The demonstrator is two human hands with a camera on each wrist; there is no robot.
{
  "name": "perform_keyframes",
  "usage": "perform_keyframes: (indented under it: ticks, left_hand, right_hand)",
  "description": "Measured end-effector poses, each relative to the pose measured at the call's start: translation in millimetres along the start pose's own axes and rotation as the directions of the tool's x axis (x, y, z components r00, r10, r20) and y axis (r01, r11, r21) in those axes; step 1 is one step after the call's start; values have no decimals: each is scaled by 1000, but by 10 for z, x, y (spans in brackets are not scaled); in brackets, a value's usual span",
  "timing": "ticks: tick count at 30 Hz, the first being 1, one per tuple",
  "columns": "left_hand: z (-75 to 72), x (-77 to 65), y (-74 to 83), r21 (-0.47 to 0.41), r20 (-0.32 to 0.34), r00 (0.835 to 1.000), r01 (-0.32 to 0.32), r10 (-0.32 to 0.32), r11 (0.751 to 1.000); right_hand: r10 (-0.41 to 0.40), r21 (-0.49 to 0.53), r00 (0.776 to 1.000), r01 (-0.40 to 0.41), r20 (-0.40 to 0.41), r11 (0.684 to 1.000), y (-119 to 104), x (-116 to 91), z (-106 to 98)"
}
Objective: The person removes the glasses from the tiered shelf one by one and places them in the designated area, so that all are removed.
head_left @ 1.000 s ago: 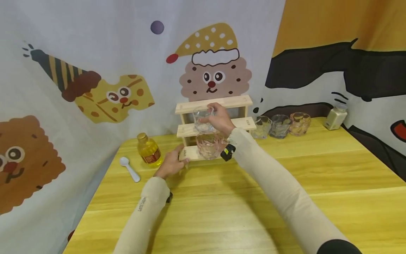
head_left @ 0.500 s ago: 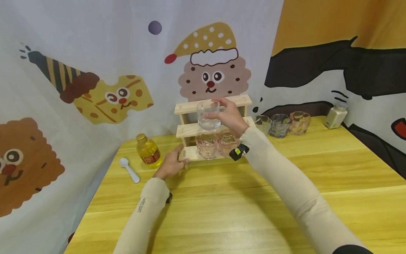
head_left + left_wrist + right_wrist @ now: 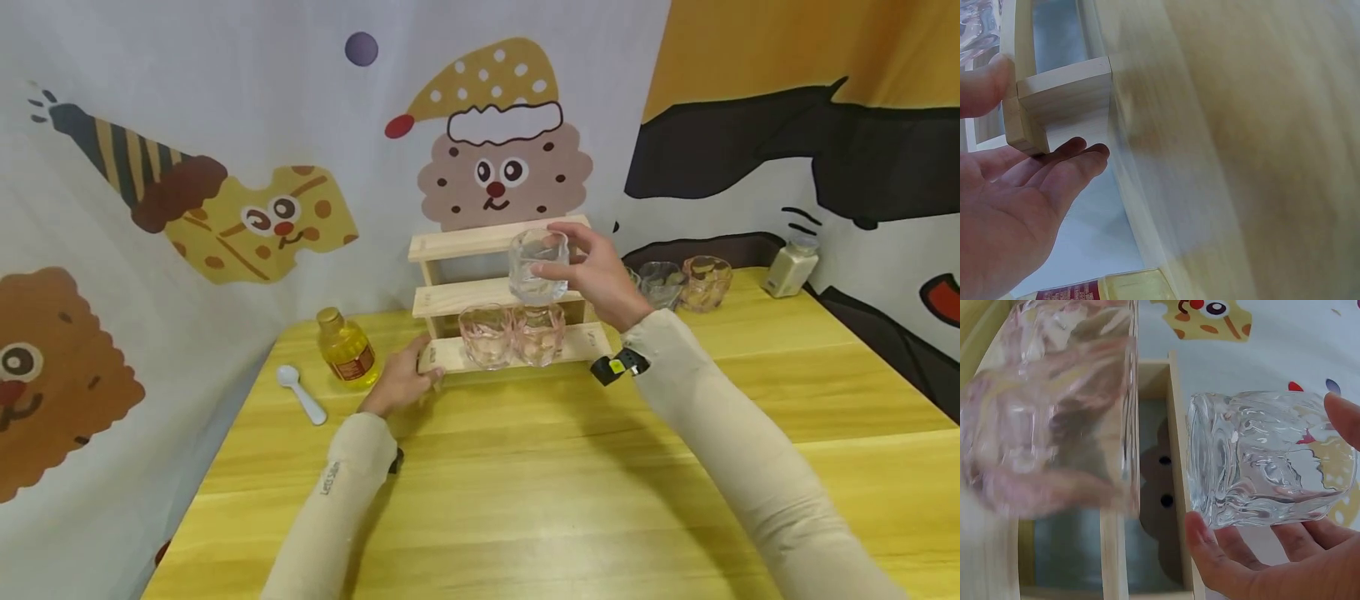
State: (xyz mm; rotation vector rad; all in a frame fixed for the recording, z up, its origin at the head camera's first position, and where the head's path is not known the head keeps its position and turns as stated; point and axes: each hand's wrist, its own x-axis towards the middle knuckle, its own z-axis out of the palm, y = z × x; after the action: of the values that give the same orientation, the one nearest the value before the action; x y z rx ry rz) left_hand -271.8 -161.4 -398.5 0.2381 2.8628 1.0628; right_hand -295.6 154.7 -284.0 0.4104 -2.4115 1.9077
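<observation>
My right hand (image 3: 603,279) holds a clear glass (image 3: 538,267) between thumb and fingers, in front of the upper tiers of a three-tier wooden shelf (image 3: 468,242). In the right wrist view the glass (image 3: 1266,459) has thick, rippled walls and holds nothing. Two pink-tinted glasses (image 3: 487,337) stand side by side on the lowest tier. My left hand (image 3: 402,381) grips the left end of that tier. Its thumb lies on one side of the board end (image 3: 1025,128), its fingers on the other, as the left wrist view shows.
Left of the shelf stand a bottle of yellow liquid (image 3: 347,350) and a white spoon (image 3: 302,394). Several tinted glasses line up at the back right, a pink one (image 3: 705,283) among them, partly behind my right hand. Farther right stands a jar of pale contents (image 3: 791,268). A printed curtain hangs behind.
My right hand has carried the clear glass rightward and slightly up along the shelf, uncovering the second pink glass. My left hand keeps its grip on the shelf end.
</observation>
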Motion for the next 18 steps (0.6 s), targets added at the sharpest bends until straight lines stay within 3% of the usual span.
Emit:
perform_keyframes:
  ticks: [18]
  left_hand:
    - [14,-4,4,-5,-1,1000,12,-12,1000]
  right_hand:
    - [-30,-39,994,26,-108,999,310,-421,-670]
